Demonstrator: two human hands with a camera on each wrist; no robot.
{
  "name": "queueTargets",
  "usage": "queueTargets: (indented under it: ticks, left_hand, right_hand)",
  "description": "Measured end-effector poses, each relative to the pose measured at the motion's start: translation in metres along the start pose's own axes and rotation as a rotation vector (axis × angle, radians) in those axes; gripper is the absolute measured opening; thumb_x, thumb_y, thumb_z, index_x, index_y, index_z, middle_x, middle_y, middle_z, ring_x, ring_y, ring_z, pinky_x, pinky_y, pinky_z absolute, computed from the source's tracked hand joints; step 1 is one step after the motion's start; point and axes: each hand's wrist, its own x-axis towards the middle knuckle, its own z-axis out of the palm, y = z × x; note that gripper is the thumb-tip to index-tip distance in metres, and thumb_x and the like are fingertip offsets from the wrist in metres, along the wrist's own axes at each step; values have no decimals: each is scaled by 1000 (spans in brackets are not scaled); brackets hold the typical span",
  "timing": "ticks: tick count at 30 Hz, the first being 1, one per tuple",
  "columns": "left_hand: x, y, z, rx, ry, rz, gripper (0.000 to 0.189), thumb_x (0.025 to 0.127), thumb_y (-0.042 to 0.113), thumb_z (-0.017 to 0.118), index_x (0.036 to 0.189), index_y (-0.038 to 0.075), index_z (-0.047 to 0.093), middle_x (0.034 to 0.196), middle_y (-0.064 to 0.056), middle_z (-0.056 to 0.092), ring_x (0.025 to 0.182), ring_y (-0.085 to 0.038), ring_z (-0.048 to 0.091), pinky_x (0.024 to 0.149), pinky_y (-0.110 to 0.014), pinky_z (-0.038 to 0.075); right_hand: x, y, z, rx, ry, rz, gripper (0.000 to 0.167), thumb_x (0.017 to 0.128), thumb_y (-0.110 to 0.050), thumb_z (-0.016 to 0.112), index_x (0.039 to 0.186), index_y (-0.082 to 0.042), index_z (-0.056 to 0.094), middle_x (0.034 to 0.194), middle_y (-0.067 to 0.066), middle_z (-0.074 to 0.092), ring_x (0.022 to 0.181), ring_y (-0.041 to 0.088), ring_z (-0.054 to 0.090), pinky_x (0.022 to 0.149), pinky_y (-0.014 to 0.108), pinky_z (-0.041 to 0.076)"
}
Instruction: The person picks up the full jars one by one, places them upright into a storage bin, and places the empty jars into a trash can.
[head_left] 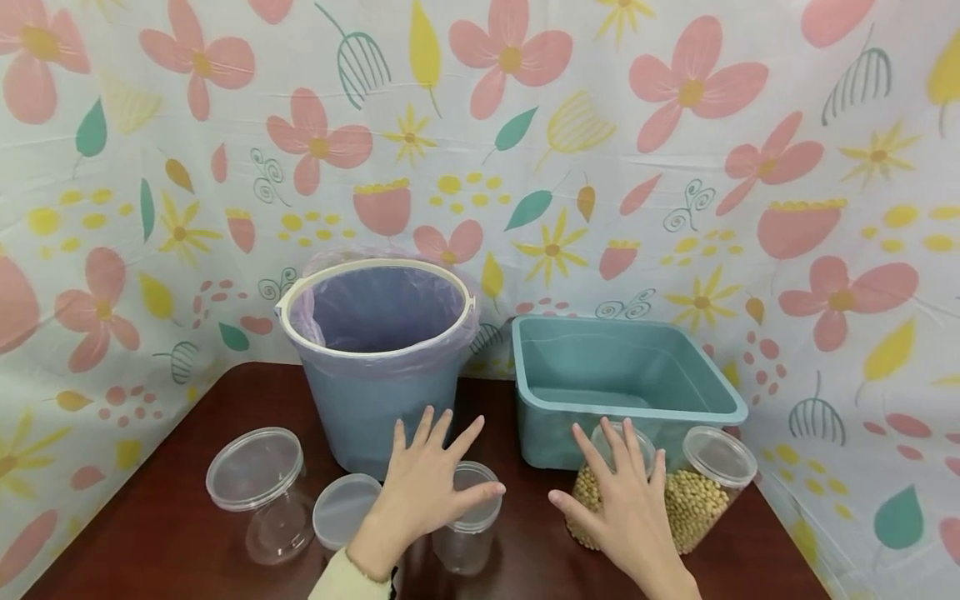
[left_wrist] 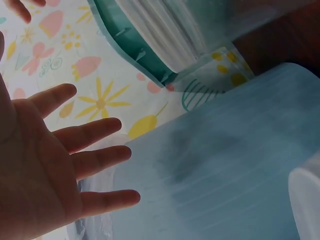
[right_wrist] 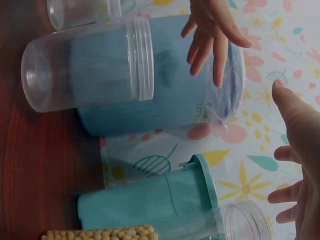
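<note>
Left hand (head_left: 420, 483), fingers spread wide, hovers by a clear lidded jar (head_left: 462, 550); right hand (head_left: 626, 508), fingers also wide, hovers by left bean jar (head_left: 583, 500), right bean jar (head_left: 701, 500) just beside; white-lidded jar (head_left: 347, 507) and far-left jar (head_left: 255, 471) over left, all on dark table (head_left: 161, 521); behind, lined blue bucket (head_left: 378, 408) left, teal basin (head_left: 600, 354) right; floral cloth (head_left: 480, 167) at back

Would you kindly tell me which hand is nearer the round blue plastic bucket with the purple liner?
Left: the left hand is in front of the bucket, while the right hand is off to its right, by two clear jars of tan beans.
</note>
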Motion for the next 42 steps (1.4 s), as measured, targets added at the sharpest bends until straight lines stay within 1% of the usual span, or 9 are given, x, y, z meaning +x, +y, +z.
queueTargets:
  ticks: [3, 8, 16, 20, 23, 28, 34, 38, 42]
  left_hand:
    - [3, 1, 0, -46, -18, 5, 82, 74, 78, 28, 139, 29, 34, 136, -15, 37, 128, -37, 24, 94, -63, 17]
    - [7, 4, -3, -138, -57, 22, 79, 77, 75, 30, 140, 28, 32, 136, -13, 38, 128, -35, 25, 94, -62, 19]
    - [15, 8, -3, -210, -95, 32, 71, 81, 70, 31, 139, 28, 35, 133, -14, 41, 127, -36, 26, 94, -61, 20]
    - [19, 9, 1, -261, -119, 30, 70, 83, 69, 30, 139, 28, 34, 132, -12, 43, 126, -35, 28, 94, -60, 21]
    - [22, 10, 5, -307, -123, 42, 67, 85, 66, 30, 139, 27, 35, 131, -10, 44, 124, -35, 31, 94, -59, 24]
    - [28, 11, 10, -405, -133, 58, 63, 88, 61, 30, 139, 24, 35, 131, -8, 44, 123, -30, 36, 94, -53, 27]
    - [35, 15, 13, -509, -182, 37, 62, 89, 60, 29, 140, 25, 33, 133, -7, 42, 124, -25, 34, 96, -50, 27]
    - [40, 17, 15, -557, -205, 20, 61, 90, 58, 31, 141, 24, 30, 134, -7, 40, 124, -26, 34, 96, -50, 28]
    - [44, 20, 20, -557, -209, 11, 64, 89, 58, 32, 142, 22, 28, 135, -7, 39, 123, -26, 34, 96, -50, 28]
  right_hand:
    - [-2, 1, -2, 18, 35, -19, 73, 74, -51, 64, 137, -25, 37, 133, 19, 37, 129, 39, 17, 89, 69, 12]
    - [-5, 6, -3, 56, 74, -36, 69, 76, -47, 65, 135, -21, 42, 132, 20, 38, 128, 39, 20, 93, 65, 13]
    - [-11, 15, -1, 91, 185, -100, 65, 82, -55, 53, 129, -10, 50, 127, 22, 43, 123, 42, 29, 93, 62, 20]
    - [-15, 18, -3, 119, 219, -116, 65, 82, -54, 52, 126, -7, 51, 127, 22, 43, 124, 39, 29, 94, 61, 20]
    - [-17, 19, -5, 131, 232, -130, 65, 83, -54, 51, 125, -5, 52, 126, 23, 44, 125, 37, 29, 95, 57, 21]
    - [-19, 22, -8, 146, 241, -144, 64, 85, -54, 49, 123, -3, 53, 125, 23, 44, 126, 34, 28, 99, 49, 22]
    - [-22, 25, -10, 144, 228, -129, 65, 85, -54, 48, 125, -3, 52, 126, 23, 43, 126, 34, 28, 101, 44, 21]
    - [-24, 27, -12, 162, 216, -119, 63, 83, -49, 55, 126, -4, 51, 128, 22, 42, 126, 33, 28, 101, 42, 22]
    - [-28, 28, -13, 190, 209, -103, 60, 79, -40, 65, 126, -5, 51, 128, 20, 42, 126, 32, 29, 100, 41, 24]
